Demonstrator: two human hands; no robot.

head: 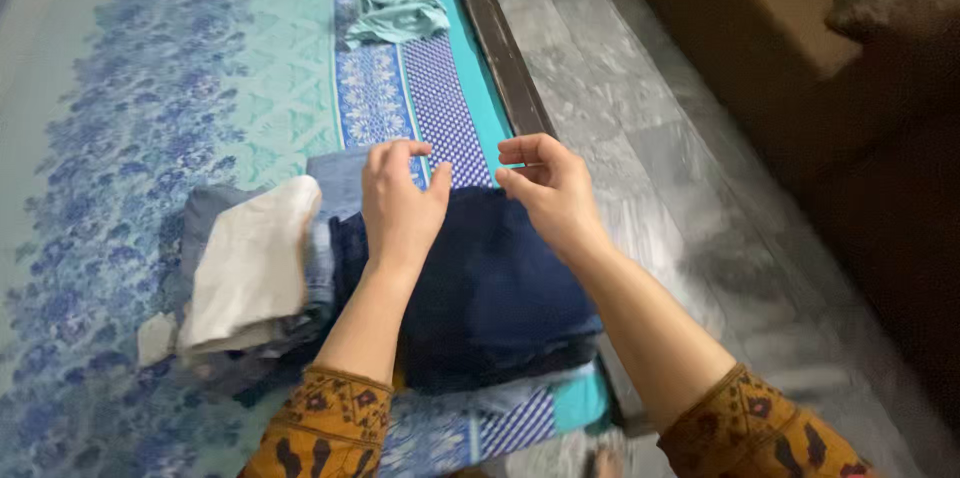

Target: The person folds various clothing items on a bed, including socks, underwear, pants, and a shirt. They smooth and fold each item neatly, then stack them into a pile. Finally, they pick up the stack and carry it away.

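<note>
From the head view, both hands work at the far edge of a folded dark navy garment [490,288] that lies near the right-hand edge of a bed, on a blue-and-teal patterned bedsheet [200,88]. The left hand [400,203] rests palm-down on the far left corner of the cloth, its fingers [395,153] curled over the edge and pinched lightly on the fabric. The right hand [550,188] sits just beside it at the far right corner, thumb and fingers drawn narrow together on the hem; whether it truly grips cloth or only touches it I cannot tell. Just left of the navy garment, touching it, is a stack of folded clothes [250,278] with a cream piece on top and denim-blue layers beneath. Further up the bed, well apart from the hands, lies a crumpled pale teal cloth [395,13]. A dark wooden bed frame [500,48] runs along the sheet's right side, with a grey marbled floor [640,138] beyond. To square this fold well, I would judge that both corners should be held evenly, the edge kept taut between the hands, and the cloth smoothed flat before letting go, so it does not slide toward the frame.
</note>
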